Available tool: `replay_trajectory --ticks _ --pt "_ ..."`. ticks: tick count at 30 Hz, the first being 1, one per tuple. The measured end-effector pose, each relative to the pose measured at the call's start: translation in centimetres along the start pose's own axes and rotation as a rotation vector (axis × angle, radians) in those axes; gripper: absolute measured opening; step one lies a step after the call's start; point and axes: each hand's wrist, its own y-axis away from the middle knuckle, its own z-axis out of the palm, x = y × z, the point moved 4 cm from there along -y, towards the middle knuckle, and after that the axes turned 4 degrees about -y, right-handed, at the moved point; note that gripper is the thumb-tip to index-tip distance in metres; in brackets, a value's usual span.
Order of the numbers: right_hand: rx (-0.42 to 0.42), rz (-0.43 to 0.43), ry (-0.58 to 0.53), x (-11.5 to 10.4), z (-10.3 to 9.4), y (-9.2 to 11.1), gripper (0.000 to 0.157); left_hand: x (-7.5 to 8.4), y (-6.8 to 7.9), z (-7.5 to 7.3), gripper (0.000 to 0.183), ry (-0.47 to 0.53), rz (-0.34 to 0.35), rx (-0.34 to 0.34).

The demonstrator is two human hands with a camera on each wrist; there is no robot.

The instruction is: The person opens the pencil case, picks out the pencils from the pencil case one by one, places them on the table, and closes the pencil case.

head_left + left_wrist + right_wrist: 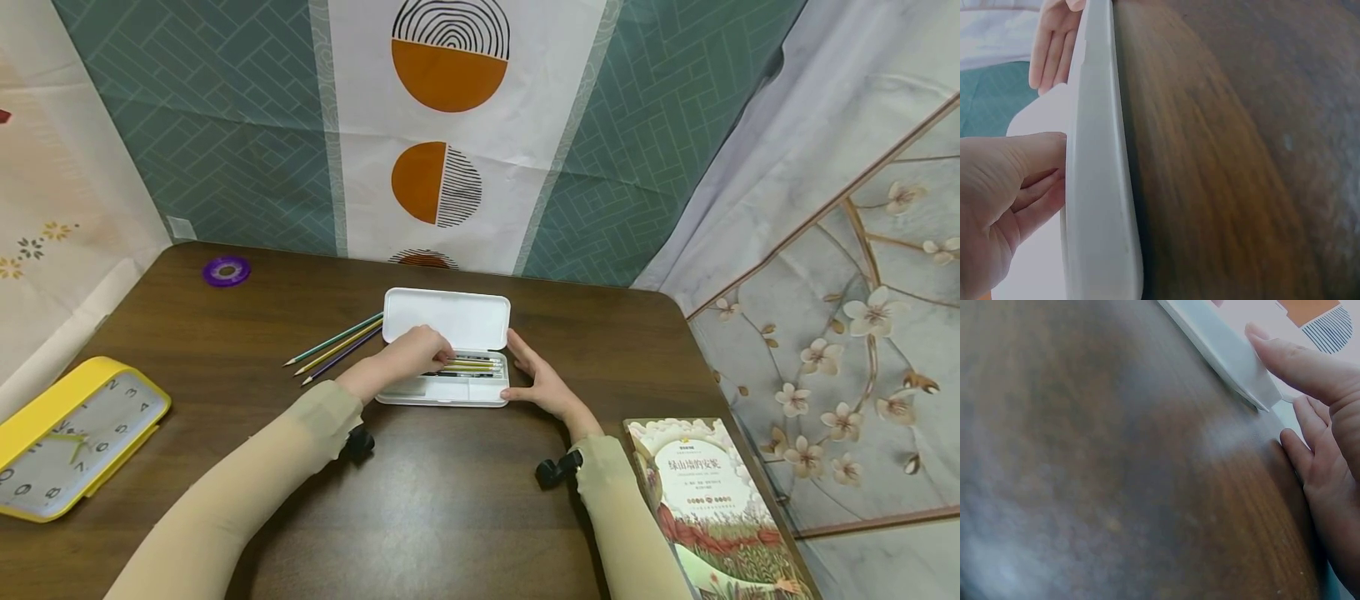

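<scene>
A white pencil case (pixel 446 393) lies open on the table, its lid (pixel 447 312) tipped back toward the wall. Several pencils (pixel 474 364), yellow and dark ones among them, lie in its rear compartment. My left hand (pixel 412 357) reaches into the case from the left, fingers curled at the pencils' left ends; its fingertips are hidden behind the case wall (pixel 1094 162) in the left wrist view. My right hand (pixel 543 385) is spread at the case's right end, thumb (pixel 1285 359) at the near corner and the other fingers beside the lid hinge.
Teal, yellow and purple pencils (pixel 337 347) lie on the table left of the case, their far ends by the lid. A purple ring-shaped object (pixel 226 271) sits at the back left. A yellow clock (pixel 82 437) stands at left, and a book (pixel 705 492) lies at right.
</scene>
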Motion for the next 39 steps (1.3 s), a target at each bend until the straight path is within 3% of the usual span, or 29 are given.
replay_trajectory --ticks 5,12,39 --pt "-0.006 0.020 -0.012 -0.4 0.2 0.1 0.105 -0.1 0.0 0.1 0.017 0.017 -0.010 -0.004" --pt "-0.019 0.018 -0.015 -3.0 0.5 0.6 0.102 -0.1 0.1 0.1 0.018 0.035 -0.027 -0.014" --pt "-0.018 0.027 -0.026 -2.9 0.4 0.6 0.102 -0.3 0.3 -0.1 0.022 0.061 -0.031 -0.016"
